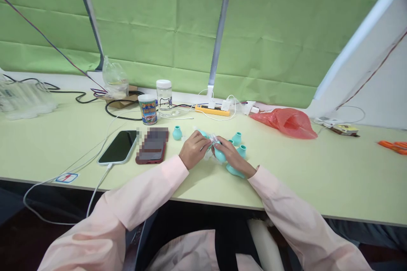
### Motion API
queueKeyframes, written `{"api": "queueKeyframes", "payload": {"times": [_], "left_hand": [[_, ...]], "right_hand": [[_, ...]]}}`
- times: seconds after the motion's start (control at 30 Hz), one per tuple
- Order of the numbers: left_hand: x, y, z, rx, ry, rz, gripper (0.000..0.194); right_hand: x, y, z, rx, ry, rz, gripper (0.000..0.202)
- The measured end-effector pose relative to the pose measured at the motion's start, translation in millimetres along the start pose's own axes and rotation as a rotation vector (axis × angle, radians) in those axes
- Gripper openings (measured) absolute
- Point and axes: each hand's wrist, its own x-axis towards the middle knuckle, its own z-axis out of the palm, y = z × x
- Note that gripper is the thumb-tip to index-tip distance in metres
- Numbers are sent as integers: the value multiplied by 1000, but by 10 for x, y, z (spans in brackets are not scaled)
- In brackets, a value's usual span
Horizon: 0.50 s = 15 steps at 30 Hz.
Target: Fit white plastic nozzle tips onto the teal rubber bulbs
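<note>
My right hand [232, 156] is wrapped round a turquoise bulb-shaped piece [219, 155] just above the table. A short clear plastic piece [215, 138] stands at the bulb's upper end. My left hand [193, 150] is closed, its thumb and fingertips pinched at that clear piece; the exact contact is partly hidden. Near my right hand, small turquoise pots with open necks [242, 150] stand on the table, and a flatter turquoise piece [235, 171] lies below the wrist. Another turquoise pot [177, 133] stands left of my left hand. Crumpled clear plastic [208, 155] shows beneath my hands.
Two phones [118, 147] lie at the left, one with a white cable. Behind them stand a printed cup [149, 110] and a white-lidded jar [164, 97]. A yellow power strip [212, 111] and a red plastic bag [284, 123] lie at the back. Orange-handled scissors [393, 147] are far right.
</note>
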Motion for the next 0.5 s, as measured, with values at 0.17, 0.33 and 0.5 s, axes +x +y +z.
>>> {"api": "queueKeyframes", "payload": {"times": [0.17, 0.33, 0.5], "left_hand": [[-11, 27, -2, 127, -82, 24, 10], [-10, 33, -16, 178, -159, 29, 16], [-15, 14, -34, 114, -222, -8, 15]], "right_hand": [[25, 58, 4, 63, 20, 38, 13], [27, 43, -2, 98, -28, 38, 15], [14, 14, -24, 89, -66, 42, 17]]}}
